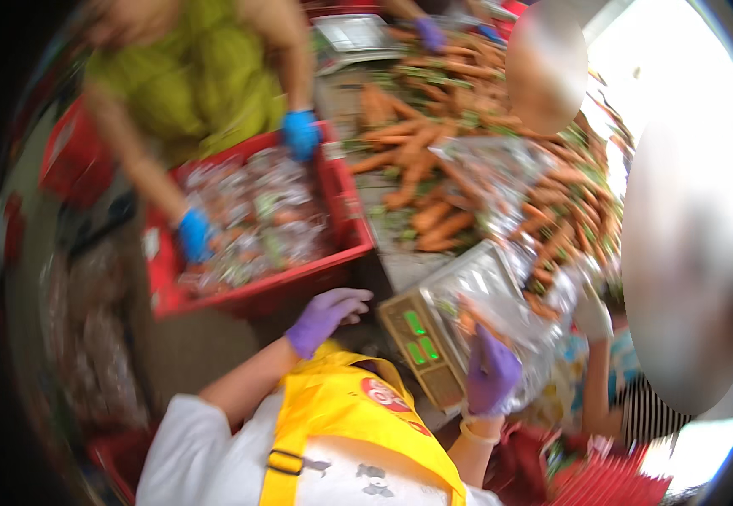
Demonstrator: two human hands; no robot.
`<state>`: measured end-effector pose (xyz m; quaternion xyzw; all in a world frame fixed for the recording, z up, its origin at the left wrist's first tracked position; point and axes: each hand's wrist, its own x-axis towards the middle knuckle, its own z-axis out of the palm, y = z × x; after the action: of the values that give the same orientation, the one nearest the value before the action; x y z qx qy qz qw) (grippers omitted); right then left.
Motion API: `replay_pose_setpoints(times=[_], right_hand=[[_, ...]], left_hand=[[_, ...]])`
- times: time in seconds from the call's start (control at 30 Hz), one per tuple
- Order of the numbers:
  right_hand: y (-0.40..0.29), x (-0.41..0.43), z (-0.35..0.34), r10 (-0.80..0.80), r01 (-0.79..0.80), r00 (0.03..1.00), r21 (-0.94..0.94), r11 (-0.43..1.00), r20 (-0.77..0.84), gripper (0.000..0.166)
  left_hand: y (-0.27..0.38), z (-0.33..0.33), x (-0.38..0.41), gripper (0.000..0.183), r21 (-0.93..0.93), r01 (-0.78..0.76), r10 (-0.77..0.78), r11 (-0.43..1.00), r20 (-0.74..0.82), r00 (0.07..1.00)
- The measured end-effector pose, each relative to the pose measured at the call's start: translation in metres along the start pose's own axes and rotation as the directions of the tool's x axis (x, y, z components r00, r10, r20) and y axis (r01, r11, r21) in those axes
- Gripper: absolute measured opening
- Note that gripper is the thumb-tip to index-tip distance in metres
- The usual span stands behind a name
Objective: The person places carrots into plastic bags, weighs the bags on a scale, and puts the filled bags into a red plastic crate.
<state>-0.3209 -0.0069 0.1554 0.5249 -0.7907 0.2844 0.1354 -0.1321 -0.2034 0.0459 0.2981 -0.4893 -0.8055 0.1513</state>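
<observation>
My left hand (332,319), in a purple glove, is held in front of my yellow apron (347,405) with its fingers stretched out and nothing in them. It is between a red plastic crate (259,291) and a digital weighing scale (426,348). At the scale's right side, my right hand (493,373), also gloved in purple, has its fingers bent around the near part of a clear plastic bag of carrots (477,313). The bag lies over the metal scale pan (468,275). Green figures glow on the scale's display. Motion blur hides the exact finger contact.
Bagged carrots fill the crate, where a co-worker's blue-gloved hands (196,235) rest. A large heap of loose carrots (430,139) covers the table beyond the scale. Another person's white-gloved hand (593,313) is at the right. A second scale (354,38) stands at the back.
</observation>
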Motion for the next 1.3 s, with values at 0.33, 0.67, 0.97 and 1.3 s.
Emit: replay_pose_setpoints(times=[0.33,0.67,0.97,1.3], right_hand=[[0.015,-0.009,-0.016,0.042,-0.045,0.999,-0.133,0.990,-0.021,0.027],[0.034,-0.045,-0.032,0.130,-0.134,0.991,-0.164,0.977,-0.037,0.025],[0.031,-0.043,-0.058,0.161,-0.169,0.985,-0.121,0.978,-0.068,0.022],[0.045,-0.061,-0.059,0.158,-0.173,0.981,-0.131,0.976,-0.116,0.022]], left_hand=[[0.019,-0.011,0.033,0.028,0.125,-0.032,0.046,0.992,-0.115,0.992],[0.024,0.037,0.052,0.030,0.145,-0.010,0.003,0.989,0.054,0.999],[0.174,0.072,0.171,0.069,0.023,-0.349,0.336,0.937,0.215,0.917],[0.215,0.006,0.197,0.042,-0.054,-0.117,0.128,0.992,0.347,0.929]])
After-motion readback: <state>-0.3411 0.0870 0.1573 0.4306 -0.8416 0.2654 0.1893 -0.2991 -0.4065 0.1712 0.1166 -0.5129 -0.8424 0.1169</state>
